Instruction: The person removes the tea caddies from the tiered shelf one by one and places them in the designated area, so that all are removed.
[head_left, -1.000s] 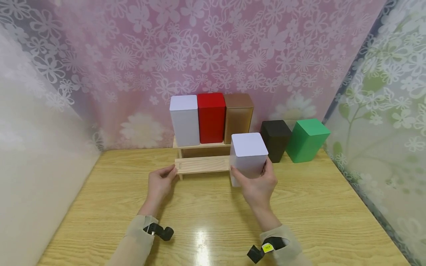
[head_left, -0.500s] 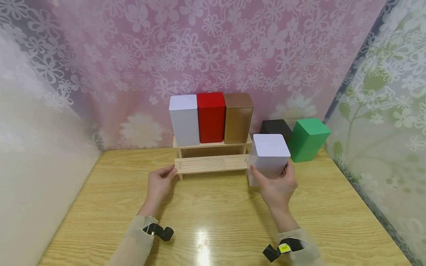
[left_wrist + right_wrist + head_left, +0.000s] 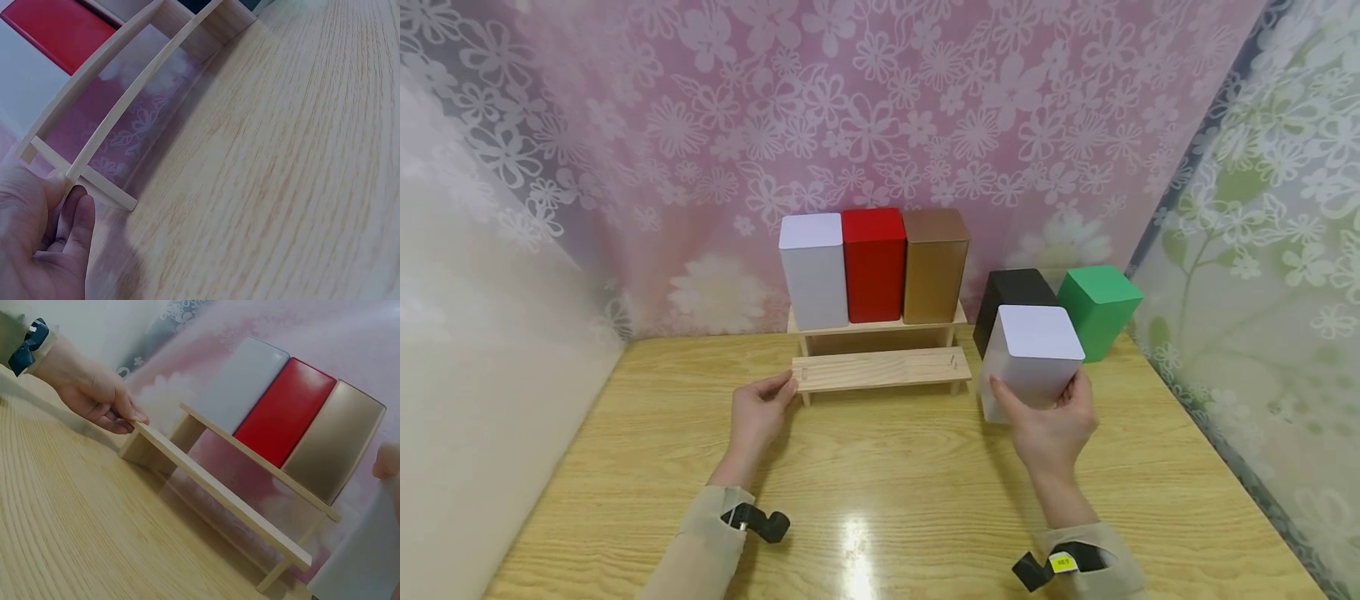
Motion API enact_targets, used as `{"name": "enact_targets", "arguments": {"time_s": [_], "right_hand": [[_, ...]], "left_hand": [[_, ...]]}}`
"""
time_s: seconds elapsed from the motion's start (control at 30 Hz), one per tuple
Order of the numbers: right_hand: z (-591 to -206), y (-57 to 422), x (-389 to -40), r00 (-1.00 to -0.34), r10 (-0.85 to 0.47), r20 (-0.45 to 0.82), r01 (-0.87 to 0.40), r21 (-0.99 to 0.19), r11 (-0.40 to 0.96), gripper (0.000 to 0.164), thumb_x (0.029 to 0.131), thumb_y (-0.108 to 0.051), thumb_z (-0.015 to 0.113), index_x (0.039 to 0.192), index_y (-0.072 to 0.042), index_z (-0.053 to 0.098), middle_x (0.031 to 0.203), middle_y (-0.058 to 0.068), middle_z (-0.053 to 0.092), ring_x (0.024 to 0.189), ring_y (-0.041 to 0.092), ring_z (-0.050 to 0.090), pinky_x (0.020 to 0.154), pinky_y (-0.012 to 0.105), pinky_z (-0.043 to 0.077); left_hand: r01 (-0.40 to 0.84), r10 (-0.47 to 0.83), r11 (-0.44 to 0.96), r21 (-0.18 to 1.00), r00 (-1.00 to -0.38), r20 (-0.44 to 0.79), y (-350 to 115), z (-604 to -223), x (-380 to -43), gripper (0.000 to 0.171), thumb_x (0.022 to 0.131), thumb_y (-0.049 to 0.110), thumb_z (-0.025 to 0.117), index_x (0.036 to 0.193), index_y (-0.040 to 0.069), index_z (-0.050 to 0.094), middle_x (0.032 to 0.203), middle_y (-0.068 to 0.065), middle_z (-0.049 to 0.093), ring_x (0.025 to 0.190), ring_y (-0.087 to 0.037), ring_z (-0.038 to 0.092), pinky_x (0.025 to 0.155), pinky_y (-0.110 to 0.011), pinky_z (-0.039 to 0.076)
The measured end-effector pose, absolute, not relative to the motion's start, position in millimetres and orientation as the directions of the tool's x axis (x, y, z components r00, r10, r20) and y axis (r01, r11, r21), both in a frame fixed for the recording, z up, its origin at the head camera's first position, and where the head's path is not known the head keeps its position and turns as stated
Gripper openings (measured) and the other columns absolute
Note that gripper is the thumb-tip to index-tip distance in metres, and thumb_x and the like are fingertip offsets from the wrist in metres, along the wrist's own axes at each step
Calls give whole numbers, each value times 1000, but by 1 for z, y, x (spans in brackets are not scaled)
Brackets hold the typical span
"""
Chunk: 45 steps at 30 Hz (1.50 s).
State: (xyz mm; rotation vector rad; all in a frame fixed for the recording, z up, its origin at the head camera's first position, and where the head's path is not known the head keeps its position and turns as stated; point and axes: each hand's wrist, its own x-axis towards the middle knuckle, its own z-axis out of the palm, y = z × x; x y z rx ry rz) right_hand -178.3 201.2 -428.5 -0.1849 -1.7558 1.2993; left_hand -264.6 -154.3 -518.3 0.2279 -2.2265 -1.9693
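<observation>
A two-step wooden rack (image 3: pixel 880 371) stands on the table. My left hand (image 3: pixel 763 417) pinches the left end of its lower front step, thumb above and fingers below, as the left wrist view shows. My right hand (image 3: pixel 1048 425) grips a white box (image 3: pixel 1033 375) with rounded corners, to the right of the rack and apart from it. Whether this box touches the table I cannot tell. On the upper step stand another white box (image 3: pixel 814 275), a red box (image 3: pixel 874 267) and a gold-brown box (image 3: pixel 936 267), side by side and upright.
Behind the held box is a black box (image 3: pixel 1011 292), partly hidden. Beside it, farther right, stands a green box (image 3: pixel 1101 312). A pink flowered curtain (image 3: pixel 880 108) hangs behind the wood-grain table (image 3: pixel 865 492), and patterned coverings flank both sides.
My right hand has carried the white box rightward, from the rack's right end to in front of the black box. The lower step's right end is now uncovered. My left hand has stayed put.
</observation>
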Motion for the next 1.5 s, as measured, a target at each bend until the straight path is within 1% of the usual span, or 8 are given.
{"name": "enact_targets", "arguments": {"time_s": [0.2, 0.47, 0.57, 0.7, 0.93, 1.07, 1.23, 1.5], "right_hand": [[-440, 218, -183, -587, 575, 570, -368, -821, 437, 77, 64, 9, 97, 131, 15, 60, 120, 21, 69, 109, 6, 61, 95, 21, 51], [-479, 250, -199, -622, 563, 545, -319, -832, 454, 83, 65, 2, 100, 137, 5, 61, 126, 11, 69, 114, 8, 60, 99, 21, 50], [-490, 258, -203, -639, 552, 537, -315, -836, 449, 84, 65, -1, 101, 139, 0, 62, 127, 8, 69, 116, 9, 60, 100, 21, 49], [-499, 264, -205, -660, 539, 523, -318, -845, 430, 85, 66, -2, 100, 141, -3, 61, 129, 9, 68, 118, 13, 61, 102, 22, 50], [-511, 272, -210, -705, 537, 463, -300, -881, 365, 85, 68, 2, 99, 142, -3, 57, 134, 9, 65, 124, 15, 59, 109, 26, 48], [-512, 275, -216, -718, 518, 465, -303, -879, 369, 86, 68, 3, 99, 143, -1, 56, 134, 8, 64, 124, 14, 58, 111, 26, 47], [-511, 277, -220, -721, 512, 467, -299, -876, 378, 85, 67, 3, 99, 141, 2, 56, 132, 8, 65, 123, 12, 58, 109, 25, 47], [-512, 281, -232, -728, 495, 475, -290, -867, 405, 83, 69, -3, 99, 140, -1, 56, 133, 11, 66, 123, 15, 59, 109, 25, 48]], "left_hand": [[6, -221, 121, 993, -975, 33, -154, -518, -264, 26, 101, 5, 73, 125, -5, 75, 125, -24, 71, 103, -22, 72, 86, -30, 64], [14, -223, 84, 996, -974, 33, -154, -518, -264, 25, 101, 4, 74, 124, -5, 75, 124, -26, 71, 103, -26, 73, 87, -30, 64], [9, -229, 72, 997, -973, 25, -153, -519, -265, 26, 100, 2, 74, 125, -6, 75, 124, -25, 71, 100, -22, 73, 87, -32, 64], [12, -232, 85, 996, -972, 31, -153, -520, -266, 26, 100, 3, 74, 124, -6, 75, 123, -25, 72, 97, -20, 74, 85, -30, 65], [18, -222, 91, 996, -974, 38, -154, -521, -266, 25, 100, 3, 74, 124, -5, 75, 124, -24, 72, 97, -19, 73, 85, -30, 65], [18, -227, 104, 994, -973, 42, -155, -521, -265, 25, 100, 4, 75, 124, -4, 76, 124, -23, 72, 98, -20, 74, 85, -31, 65], [0, -223, 92, 996, -975, 21, -155, -519, -265, 26, 100, 4, 74, 125, -5, 75, 126, -24, 71, 103, -23, 73, 86, -30, 64], [-7, -219, 88, 996, -976, 13, -155, -519, -265, 27, 101, 4, 74, 126, -5, 74, 127, -23, 71, 103, -24, 73, 87, -31, 64]]}}
